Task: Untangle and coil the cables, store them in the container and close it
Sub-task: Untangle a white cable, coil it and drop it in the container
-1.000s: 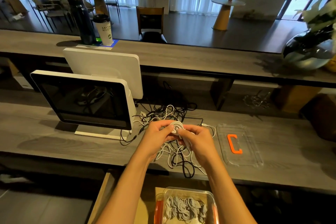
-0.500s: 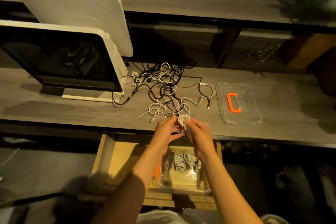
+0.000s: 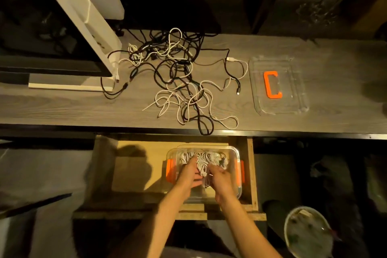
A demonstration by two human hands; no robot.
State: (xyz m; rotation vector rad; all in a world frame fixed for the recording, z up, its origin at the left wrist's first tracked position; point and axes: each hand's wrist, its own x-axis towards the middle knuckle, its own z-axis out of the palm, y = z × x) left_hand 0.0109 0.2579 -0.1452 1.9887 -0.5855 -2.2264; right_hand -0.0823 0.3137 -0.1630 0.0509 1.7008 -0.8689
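Small white coiled cable (image 3: 202,168) pinched between both hands, low inside the clear plastic container with orange side clips (image 3: 238,166). Left hand (image 3: 188,174) curled around the coil's left edge, fingers bent inward against it; right hand (image 3: 219,175) closed on the coil's right side, fingertips pressed to the strands. More white coiled cables (image 3: 215,156) packed along the container's far wall, just beyond the hands. Container seated in the right part of an open pale wooden drawer (image 3: 129,165), touching or nearly touching the drawer's right wall. Directly beyond the container, past the drawer's far edge, a grey wood-grain counter (image 3: 62,104). On that counter, straight out from the container, a loose tangle of black and white cables (image 3: 178,75), one black loop hanging over the counter's near edge toward the drawer. Beyond and to the right of the container, a clear rectangular lid with an orange C-shaped handle (image 3: 272,84), lying flat on the counter, apart from the tangle. Beyond and far to the left of the container, a white-framed screen on a flat white stand (image 3: 92,33), cable ends reaching its base. Near and to the right of the container, below the drawer, a round clear-lidded bin (image 3: 307,232), contents too dim to make out.
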